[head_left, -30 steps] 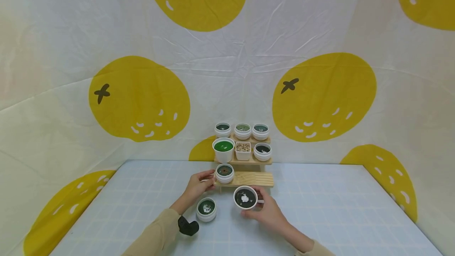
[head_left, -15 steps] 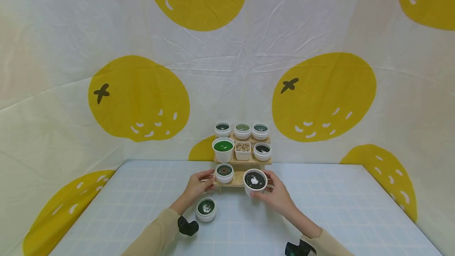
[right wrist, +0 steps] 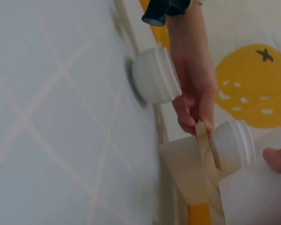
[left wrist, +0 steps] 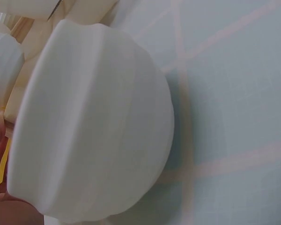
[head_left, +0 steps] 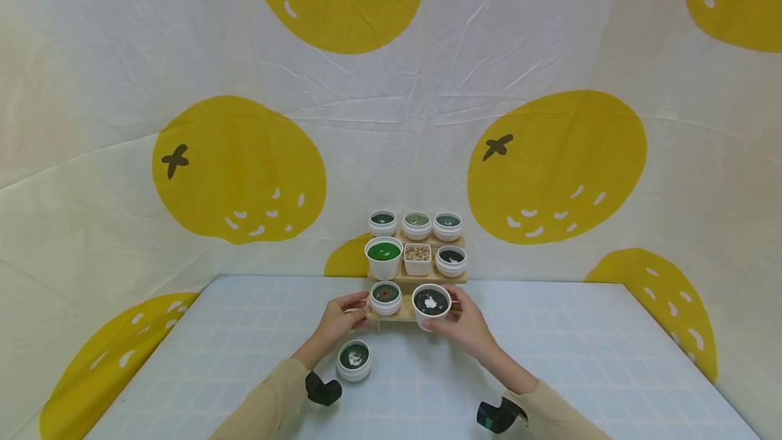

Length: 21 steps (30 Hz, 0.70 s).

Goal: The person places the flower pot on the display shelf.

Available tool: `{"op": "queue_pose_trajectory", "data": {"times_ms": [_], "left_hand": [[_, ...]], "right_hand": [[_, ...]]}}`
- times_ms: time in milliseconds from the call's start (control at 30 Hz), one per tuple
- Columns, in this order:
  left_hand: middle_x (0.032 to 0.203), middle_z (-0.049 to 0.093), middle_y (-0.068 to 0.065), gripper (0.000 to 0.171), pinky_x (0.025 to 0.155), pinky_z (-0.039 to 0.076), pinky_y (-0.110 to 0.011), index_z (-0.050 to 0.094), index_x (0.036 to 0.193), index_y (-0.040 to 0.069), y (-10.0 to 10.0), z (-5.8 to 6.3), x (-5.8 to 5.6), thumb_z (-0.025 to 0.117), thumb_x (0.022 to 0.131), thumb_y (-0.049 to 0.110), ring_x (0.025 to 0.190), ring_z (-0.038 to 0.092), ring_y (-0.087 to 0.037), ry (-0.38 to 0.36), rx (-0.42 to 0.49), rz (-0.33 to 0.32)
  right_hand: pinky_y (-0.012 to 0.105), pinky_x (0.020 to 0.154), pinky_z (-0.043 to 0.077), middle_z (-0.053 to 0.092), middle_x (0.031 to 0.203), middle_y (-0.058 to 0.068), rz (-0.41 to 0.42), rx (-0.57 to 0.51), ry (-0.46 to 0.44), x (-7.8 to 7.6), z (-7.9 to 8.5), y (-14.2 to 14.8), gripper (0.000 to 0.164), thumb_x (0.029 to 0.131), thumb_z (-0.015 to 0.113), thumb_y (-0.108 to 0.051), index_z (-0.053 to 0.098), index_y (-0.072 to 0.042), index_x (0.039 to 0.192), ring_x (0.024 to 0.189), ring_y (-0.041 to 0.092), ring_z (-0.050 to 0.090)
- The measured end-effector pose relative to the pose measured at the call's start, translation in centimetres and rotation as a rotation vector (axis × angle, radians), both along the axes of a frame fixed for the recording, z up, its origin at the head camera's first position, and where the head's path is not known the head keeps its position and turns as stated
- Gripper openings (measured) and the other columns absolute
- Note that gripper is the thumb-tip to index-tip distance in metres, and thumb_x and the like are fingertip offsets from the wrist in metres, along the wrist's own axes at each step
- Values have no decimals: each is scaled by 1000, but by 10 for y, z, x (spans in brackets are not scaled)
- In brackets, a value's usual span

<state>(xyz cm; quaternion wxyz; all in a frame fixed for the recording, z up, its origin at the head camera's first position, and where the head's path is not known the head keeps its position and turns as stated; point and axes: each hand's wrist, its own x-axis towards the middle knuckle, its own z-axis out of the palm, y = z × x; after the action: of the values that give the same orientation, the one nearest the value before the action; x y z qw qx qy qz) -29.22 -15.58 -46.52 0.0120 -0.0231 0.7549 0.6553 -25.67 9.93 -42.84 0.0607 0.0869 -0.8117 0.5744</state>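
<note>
My right hand (head_left: 469, 328) grips a white cup (head_left: 431, 301) with dark contents and a white patch on top. In the head view the cup overlaps the lowest step of the tiered wooden stand (head_left: 406, 313), right of a ribbed white pot (head_left: 385, 299). My left hand (head_left: 339, 321) pinches the left end of that step, close beside the pot. Another white pot (head_left: 354, 360), with dark green contents, sits on the table in front of the left hand; it fills much of the left wrist view. The right wrist view shows the cup (right wrist: 255, 197) close to the board.
On the middle step stand a bright green tub (head_left: 384, 257), a square dish of chopped bits (head_left: 418, 259) and a dark-topped pot (head_left: 451, 261). Three small pots, including a pale green one (head_left: 417, 225), line the top step. A fruit-patterned cloth (head_left: 397, 155) hangs behind the table.
My right hand has carried the cup away from me and slightly right to the lowest step, then a little left and lower. My left hand has stayed put.
</note>
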Motion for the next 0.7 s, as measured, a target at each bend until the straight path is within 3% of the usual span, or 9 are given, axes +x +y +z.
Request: {"op": "queue_pose_trajectory", "data": {"times_ms": [167,400,700], "left_hand": [[104,63,-15,38,69,61,-25,59,127,-3,0,1,1,63,89,1,70,62,-10,0,4,0],[105,63,-16,38,69,61,-25,59,128,-3,1,2,1,63,90,2,71,62,-10,-1,-9,6],[104,63,-17,38,69,62,-27,59,127,-4,2,3,2,63,89,0,72,61,-10,7,1,8]], "right_hand": [[40,91,54,60,118,14,0,-31,-9,-2,1,-4,67,70,84,-12,51,-6,129,102,21,58],[28,82,55,59,117,16,5,-52,1,-6,-1,-7,68,70,83,-9,49,-4,129,99,22,58],[38,90,58,57,121,20,38,-119,24,-8,-2,-10,70,69,81,2,47,-2,130,103,25,60]]}}
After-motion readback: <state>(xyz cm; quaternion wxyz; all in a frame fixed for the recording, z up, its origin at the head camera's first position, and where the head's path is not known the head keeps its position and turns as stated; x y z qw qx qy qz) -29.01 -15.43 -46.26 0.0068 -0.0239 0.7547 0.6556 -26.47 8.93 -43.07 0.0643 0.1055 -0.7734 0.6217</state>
